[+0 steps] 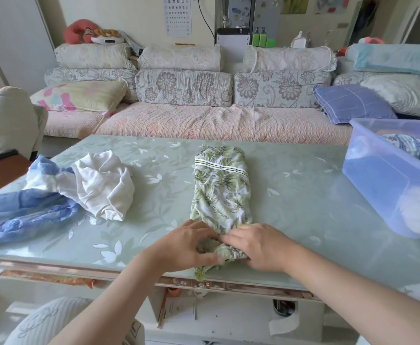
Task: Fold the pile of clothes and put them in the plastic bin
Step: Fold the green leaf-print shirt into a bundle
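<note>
Both hands are at the near end of the long green leaf-print cloth [220, 188] on the pale green glass table [291, 195]. The left hand [186, 245] pinches the bunched end with curled fingers. The right hand [256, 247] lies on it, fingers almost straight, pressing down. I think this is the folding step. Next it needs a neat fold forward, then a lift right into the see-through blue plastic bin [378, 175]. 2 more wait at the left: a crumpled white cloth [104, 185] and a thin blue cloth [25, 212].
</note>
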Demonstrator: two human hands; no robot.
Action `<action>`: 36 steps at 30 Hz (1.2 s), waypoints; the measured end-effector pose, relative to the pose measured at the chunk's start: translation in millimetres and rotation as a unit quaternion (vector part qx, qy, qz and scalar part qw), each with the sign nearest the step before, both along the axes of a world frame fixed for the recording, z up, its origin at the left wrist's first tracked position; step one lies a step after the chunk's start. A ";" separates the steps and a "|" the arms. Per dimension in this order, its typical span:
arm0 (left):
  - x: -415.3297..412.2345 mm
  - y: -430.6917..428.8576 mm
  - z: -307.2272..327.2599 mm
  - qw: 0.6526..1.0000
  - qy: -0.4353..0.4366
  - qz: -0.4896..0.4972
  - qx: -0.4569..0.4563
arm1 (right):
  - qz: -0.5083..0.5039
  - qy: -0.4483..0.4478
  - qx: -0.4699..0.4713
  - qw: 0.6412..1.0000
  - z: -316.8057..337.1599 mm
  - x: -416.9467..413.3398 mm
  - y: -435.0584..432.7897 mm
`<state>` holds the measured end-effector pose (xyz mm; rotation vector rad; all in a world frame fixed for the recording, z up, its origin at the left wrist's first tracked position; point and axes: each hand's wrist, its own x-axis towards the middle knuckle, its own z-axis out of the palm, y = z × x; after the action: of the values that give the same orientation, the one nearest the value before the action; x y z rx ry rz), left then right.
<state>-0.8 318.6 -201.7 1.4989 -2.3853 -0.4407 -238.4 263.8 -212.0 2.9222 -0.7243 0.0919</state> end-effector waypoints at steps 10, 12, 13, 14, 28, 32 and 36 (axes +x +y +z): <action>-8.8 -23.8 27.0 0.990 0.093 0.100 0.039 | -0.205 -0.227 0.328 0.894 43.2 3.6 -29.7; -6.8 -28.6 29.4 0.981 0.129 0.109 0.099 | -0.226 -0.205 0.361 0.881 49.2 0.0 -35.5; -6.2 -31.0 29.7 0.977 0.137 0.111 0.117 | -0.233 -0.214 0.362 0.877 48.8 -0.6 -39.5; -5.7 -34.6 29.1 0.975 0.143 0.120 0.121 | -0.243 -0.227 0.346 0.877 48.1 -0.2 -42.8; -46.9 -71.3 -15.4 0.981 -0.091 0.026 -0.172 | -0.298 -0.165 -0.072 0.938 22.3 -5.2 -71.3; -44.3 -83.3 -36.8 0.980 -0.145 0.058 -0.124 | -0.112 -0.182 -0.100 0.972 13.2 1.2 -67.4; -37.8 -90.4 -39.7 0.978 -0.137 0.064 -0.143 | -0.170 -0.012 0.084 0.982 -9.1 -6.1 -66.7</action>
<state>-38.6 228.2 -241.4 1.6489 -2.4018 0.1447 -244.5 197.2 -221.1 2.9021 -1.2805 0.0344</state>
